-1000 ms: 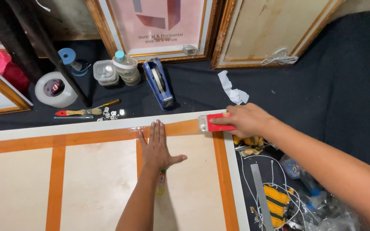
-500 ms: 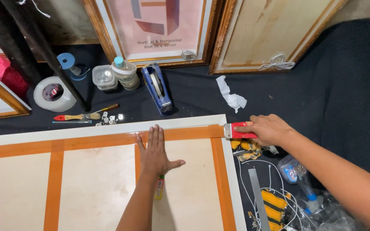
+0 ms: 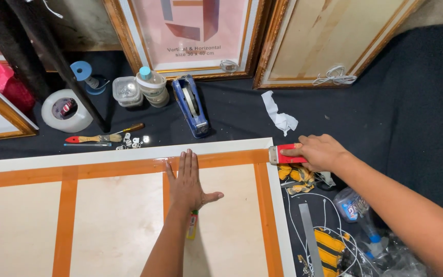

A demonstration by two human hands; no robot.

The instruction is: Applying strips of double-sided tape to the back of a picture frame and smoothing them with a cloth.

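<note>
A red-handled scraper [image 3: 283, 154] is gripped in the closed right hand [image 3: 320, 152], its blade set at the board's [image 3: 119, 220] corner, where the orange tape [image 3: 129, 166] ends. The left hand [image 3: 186, 180] is pressed flat and open on that strip, holding nothing. The taping appears largely done. A blue tape dispenser [image 3: 192, 105] lies beyond the left hand's fingertips.

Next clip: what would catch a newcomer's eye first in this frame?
The big pale board striped with orange tape fills the lower left, with the left hand pressed flat on it. At its top right corner the right hand grips a red-handled scraper. Gold picture frames lean along the back.
</note>
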